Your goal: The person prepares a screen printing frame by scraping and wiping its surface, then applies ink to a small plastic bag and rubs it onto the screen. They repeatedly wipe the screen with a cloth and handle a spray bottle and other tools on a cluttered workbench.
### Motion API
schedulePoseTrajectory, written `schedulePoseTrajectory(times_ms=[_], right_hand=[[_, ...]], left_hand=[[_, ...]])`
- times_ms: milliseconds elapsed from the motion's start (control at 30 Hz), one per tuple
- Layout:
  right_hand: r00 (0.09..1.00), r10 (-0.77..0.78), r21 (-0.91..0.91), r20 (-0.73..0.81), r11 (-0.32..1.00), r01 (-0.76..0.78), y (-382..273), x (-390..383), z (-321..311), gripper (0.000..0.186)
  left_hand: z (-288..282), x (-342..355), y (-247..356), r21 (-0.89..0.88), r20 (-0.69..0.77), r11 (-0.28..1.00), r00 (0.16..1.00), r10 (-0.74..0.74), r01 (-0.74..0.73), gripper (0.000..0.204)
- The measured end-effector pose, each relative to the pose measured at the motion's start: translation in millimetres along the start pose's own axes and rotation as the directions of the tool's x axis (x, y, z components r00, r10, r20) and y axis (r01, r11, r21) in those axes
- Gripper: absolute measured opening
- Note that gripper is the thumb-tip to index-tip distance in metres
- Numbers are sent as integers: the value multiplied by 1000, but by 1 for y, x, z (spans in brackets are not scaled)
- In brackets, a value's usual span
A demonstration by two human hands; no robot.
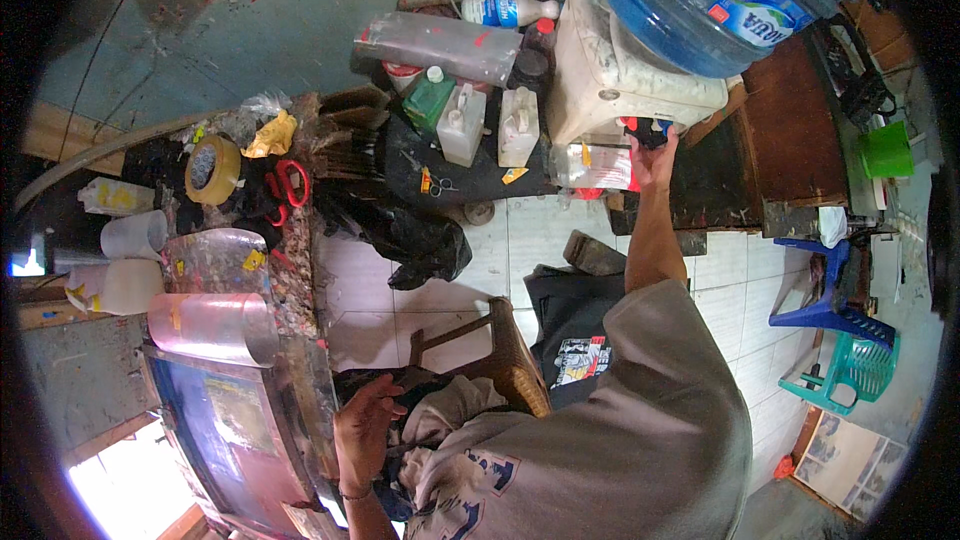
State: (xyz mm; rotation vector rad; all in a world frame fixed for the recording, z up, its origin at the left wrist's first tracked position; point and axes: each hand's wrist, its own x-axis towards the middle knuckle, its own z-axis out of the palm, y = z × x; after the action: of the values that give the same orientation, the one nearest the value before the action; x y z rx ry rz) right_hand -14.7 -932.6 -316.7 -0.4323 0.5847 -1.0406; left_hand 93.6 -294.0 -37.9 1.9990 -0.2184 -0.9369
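My right arm stretches forward to the white water dispenser [592, 60], which carries a big blue water bottle [675, 15] upside down. At its red and blue taps, my right hand [655, 162] closes round a small dark thing [652, 137]. Its shape is mostly hidden by the fingers. A clear plastic container [595, 168] with a red edge lies just left of that hand. Down by my lap, my left hand [368, 425] hangs in the air beside the workbench, fingers loosely bent and apart, holding nothing.
White jugs [462, 125], a green container [430, 100] and small scissors [440, 183] stand or lie on a dark table. At left, a bench holds tape [212, 170], red-handled scissors [290, 190] and a framed screen [225, 430]. A wooden chair [500, 355] and plastic stools [860, 370] are on the floor.
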Motion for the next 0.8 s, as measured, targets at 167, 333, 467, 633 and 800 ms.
schedulePoseTrajectory(times_ms=[167, 333, 467, 633, 800], right_hand=[[998, -44, 66, -49, 997, 48, 7, 1, 2, 43], [983, -75, 90, -170, 992, 91, 10, 9, -2, 41], [980, -97, 39, -173, 994, 106, 13, 10, -9, 40], [980, -88, 44, -178, 994, 97, 11, 9, -9, 41], [982, -108, 79, -155, 989, 121, 11, 6, 3, 45]], left_hand=[[4, -5, -6, -20, -3, 998, 998, 61, -61, 31], [8, -7, -3, -70, -5, 995, 997, 77, -78, 31], [9, -10, 5, -51, -5, 998, 999, 35, -35, 32], [11, -13, 0, -92, 3, 995, 999, 49, -49, 34], [13, -17, 7, -38, -17, 997, 998, 64, -65, 34]])
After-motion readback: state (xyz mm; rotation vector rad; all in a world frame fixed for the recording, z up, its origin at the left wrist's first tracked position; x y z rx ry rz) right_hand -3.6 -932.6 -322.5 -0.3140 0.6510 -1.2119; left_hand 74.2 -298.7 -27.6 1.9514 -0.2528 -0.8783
